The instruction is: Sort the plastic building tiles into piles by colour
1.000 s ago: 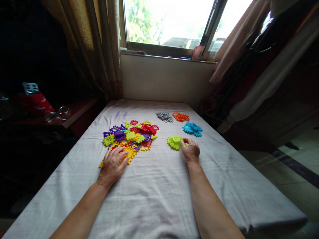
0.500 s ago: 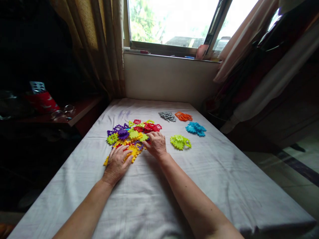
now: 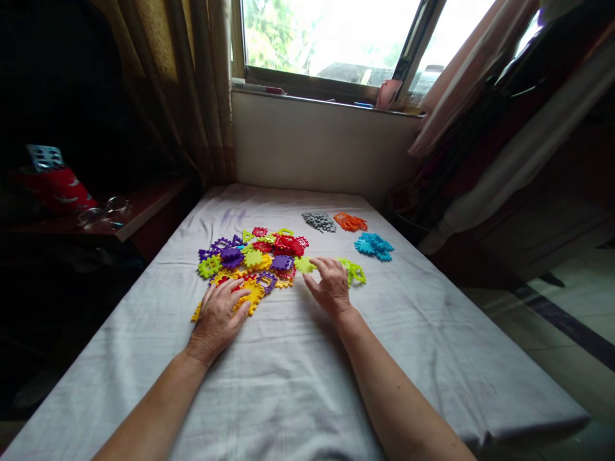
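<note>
My right hand point(image 3: 331, 288) grips a lime green piece point(image 3: 304, 264) between thumb and fingers, to the right of a mixed heap. A lime green pile point(image 3: 356, 274) lies just behind that hand and is partly hidden by it. My left hand point(image 3: 218, 317) rests with fingers spread on yellow pieces point(image 3: 252, 296) at the heap's near edge. Purple point(image 3: 231, 257), red point(image 3: 289, 244) and yellow toothed pieces overlap in the heap. Farther back on the right sit separate grey point(image 3: 319, 221), orange point(image 3: 350, 221) and blue point(image 3: 373, 246) piles.
A pale cloth covers the table point(image 3: 288, 384). On the left, a dark side table point(image 3: 144, 208) holds a red patterned container point(image 3: 62, 190) and glasses point(image 3: 103, 214). Behind the table are a wall and window; curtains point(image 3: 182, 96) and hanging clothes point(image 3: 500, 147) flank it.
My right hand has moved right, away from the heap, carrying the lime green piece toward the lime green pile. A purple piece it covered now shows. My left hand has stayed on the yellow pieces.
</note>
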Demonstrator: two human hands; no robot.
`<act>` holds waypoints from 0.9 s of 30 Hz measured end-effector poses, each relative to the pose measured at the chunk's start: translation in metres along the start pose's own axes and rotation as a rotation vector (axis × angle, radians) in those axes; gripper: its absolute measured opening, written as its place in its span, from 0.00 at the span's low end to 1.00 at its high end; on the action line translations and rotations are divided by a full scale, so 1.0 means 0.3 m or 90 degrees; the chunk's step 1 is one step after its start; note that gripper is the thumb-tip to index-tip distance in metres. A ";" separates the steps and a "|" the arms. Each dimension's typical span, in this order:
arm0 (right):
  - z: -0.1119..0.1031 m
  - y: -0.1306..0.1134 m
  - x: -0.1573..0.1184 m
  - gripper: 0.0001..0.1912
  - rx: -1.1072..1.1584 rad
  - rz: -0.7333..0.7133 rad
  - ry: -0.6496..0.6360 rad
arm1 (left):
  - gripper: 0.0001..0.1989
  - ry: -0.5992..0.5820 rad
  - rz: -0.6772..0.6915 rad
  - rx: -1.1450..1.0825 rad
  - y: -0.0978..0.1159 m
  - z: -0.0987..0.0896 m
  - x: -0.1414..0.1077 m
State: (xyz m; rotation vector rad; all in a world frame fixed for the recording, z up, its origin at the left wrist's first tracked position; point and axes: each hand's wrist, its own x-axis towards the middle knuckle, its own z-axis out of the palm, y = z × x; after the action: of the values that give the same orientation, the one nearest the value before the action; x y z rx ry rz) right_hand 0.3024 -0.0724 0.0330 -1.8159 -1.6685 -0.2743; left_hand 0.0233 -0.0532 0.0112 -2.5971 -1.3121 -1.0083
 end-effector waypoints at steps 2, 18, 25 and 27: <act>-0.029 0.089 -0.016 0.17 -0.027 0.073 0.043 | 0.16 -0.002 0.003 0.003 -0.005 -0.003 0.000; -0.017 0.215 -0.058 0.18 -0.056 0.230 0.082 | 0.15 0.012 -0.041 -0.021 -0.040 -0.012 -0.001; -0.009 0.042 -0.026 0.14 -0.027 0.057 -0.036 | 0.16 0.011 -0.025 -0.028 -0.039 -0.008 0.002; 0.016 -0.017 0.003 0.15 -0.025 0.033 -0.097 | 0.16 0.013 -0.023 -0.025 -0.040 -0.005 0.002</act>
State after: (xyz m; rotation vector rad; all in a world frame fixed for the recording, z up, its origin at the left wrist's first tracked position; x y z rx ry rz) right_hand 0.2965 -0.0689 0.0316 -1.9487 -1.7264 -0.1503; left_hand 0.0137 -0.0455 0.0100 -2.5942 -1.3527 -1.0737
